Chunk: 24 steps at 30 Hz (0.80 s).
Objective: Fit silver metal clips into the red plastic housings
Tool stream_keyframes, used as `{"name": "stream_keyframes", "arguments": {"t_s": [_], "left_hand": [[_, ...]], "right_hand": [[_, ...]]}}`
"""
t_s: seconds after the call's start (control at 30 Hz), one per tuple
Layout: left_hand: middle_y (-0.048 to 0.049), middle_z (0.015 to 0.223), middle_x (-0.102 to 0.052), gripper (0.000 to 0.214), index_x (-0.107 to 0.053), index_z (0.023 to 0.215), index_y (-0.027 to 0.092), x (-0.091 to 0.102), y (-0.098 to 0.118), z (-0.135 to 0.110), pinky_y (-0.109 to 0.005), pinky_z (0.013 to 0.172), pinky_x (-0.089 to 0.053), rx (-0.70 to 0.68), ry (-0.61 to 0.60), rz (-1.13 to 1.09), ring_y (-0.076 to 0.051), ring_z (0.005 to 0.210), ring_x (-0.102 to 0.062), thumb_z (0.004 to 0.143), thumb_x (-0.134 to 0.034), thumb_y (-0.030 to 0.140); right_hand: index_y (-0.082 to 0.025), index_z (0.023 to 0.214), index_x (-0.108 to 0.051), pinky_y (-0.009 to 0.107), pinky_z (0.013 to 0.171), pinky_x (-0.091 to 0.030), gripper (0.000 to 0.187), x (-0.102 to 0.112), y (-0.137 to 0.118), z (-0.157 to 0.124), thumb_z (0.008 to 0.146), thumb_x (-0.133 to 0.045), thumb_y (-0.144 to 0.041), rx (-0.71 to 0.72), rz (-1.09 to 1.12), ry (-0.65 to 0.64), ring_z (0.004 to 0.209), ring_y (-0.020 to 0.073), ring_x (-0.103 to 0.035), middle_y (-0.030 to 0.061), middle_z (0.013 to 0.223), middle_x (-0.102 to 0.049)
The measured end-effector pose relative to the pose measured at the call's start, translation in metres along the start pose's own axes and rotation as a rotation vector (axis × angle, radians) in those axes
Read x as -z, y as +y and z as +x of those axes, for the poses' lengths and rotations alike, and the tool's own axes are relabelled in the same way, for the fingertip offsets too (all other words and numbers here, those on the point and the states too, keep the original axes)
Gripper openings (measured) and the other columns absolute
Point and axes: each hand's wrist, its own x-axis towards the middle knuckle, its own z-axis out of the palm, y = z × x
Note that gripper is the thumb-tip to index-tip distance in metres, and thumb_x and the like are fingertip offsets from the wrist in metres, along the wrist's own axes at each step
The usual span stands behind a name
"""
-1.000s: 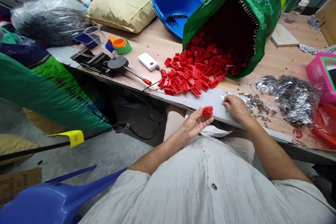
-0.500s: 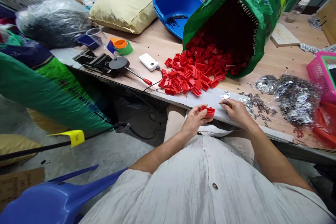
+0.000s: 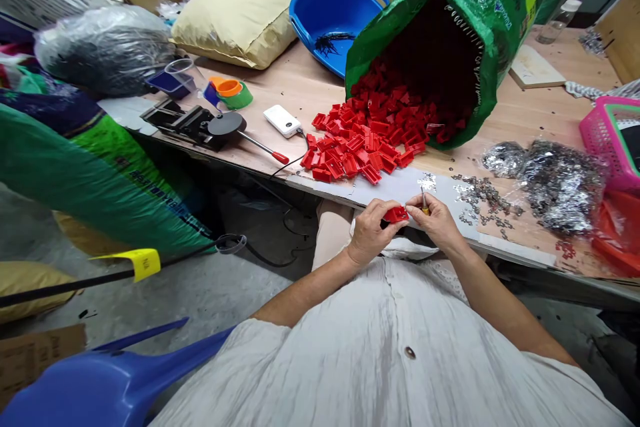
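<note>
Between the fingers of my left hand (image 3: 371,230) is a small red plastic housing (image 3: 395,214), held just over my lap at the table's front edge. My right hand (image 3: 436,221) has closed in on its right end, fingertips touching or nearly touching it. A small screwdriver (image 3: 425,203) with a yellowish handle is gripped in that hand, its thin shaft pointing up. Whether the right fingertips also pinch a small metal piece is too small to tell. Beyond the hands, loose silvery metal pieces (image 3: 427,181) lie on a pale sheet (image 3: 400,185).
Many red housings (image 3: 350,147) spill from a green sack (image 3: 487,33). Right of my hands are scattered metal parts (image 3: 485,197) and plastic bags of metal pieces (image 3: 560,183). A black hand-lever device (image 3: 200,125), white power bank (image 3: 283,121) and blue basin (image 3: 335,13) stand left and behind.
My right hand has moved left from the metal pieces to the red housing, and the screwdriver in it now points up. My left hand has tilted the housing slightly.
</note>
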Motion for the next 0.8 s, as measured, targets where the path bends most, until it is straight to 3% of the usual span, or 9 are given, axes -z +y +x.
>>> {"name": "stream_keyframes", "arguments": {"t_s": [0.23,0.53,0.8], "left_hand": [[-0.0037,0.094,-0.069,0.03,-0.063,0.108,0.021,-0.001,0.002,0.0,-0.028,0.081,-0.052,-0.054,-0.013,0.049,-0.016,0.088,-0.064,0.085,-0.069,0.039],[-0.0034,0.093,-0.067,0.026,-0.063,0.109,0.022,-0.005,0.0,-0.001,-0.027,0.08,-0.053,-0.05,-0.057,0.057,-0.015,0.087,-0.065,0.087,-0.068,0.035],[-0.0037,0.094,-0.069,0.026,-0.065,0.106,0.021,-0.005,0.0,0.002,-0.029,0.081,-0.053,0.037,-0.047,-0.006,-0.016,0.088,-0.064,0.085,-0.069,0.036]], "right_hand": [[-0.02,0.095,-0.066,0.03,0.074,-0.046,0.021,0.004,0.002,-0.003,0.083,-0.063,-0.038,0.122,-0.165,-0.011,0.078,0.0165,-0.06,0.0029,0.09,-0.068],[-0.021,0.094,-0.065,0.028,0.064,-0.043,0.015,0.005,-0.003,-0.009,0.086,-0.058,-0.031,0.145,-0.377,0.0,0.065,0.0143,-0.055,0.0013,0.086,-0.069],[-0.02,0.101,-0.068,0.03,0.067,-0.046,0.022,0.005,-0.008,-0.01,0.089,-0.055,-0.033,0.196,-0.453,-0.007,0.069,0.0163,-0.061,0.0052,0.094,-0.073]]}}
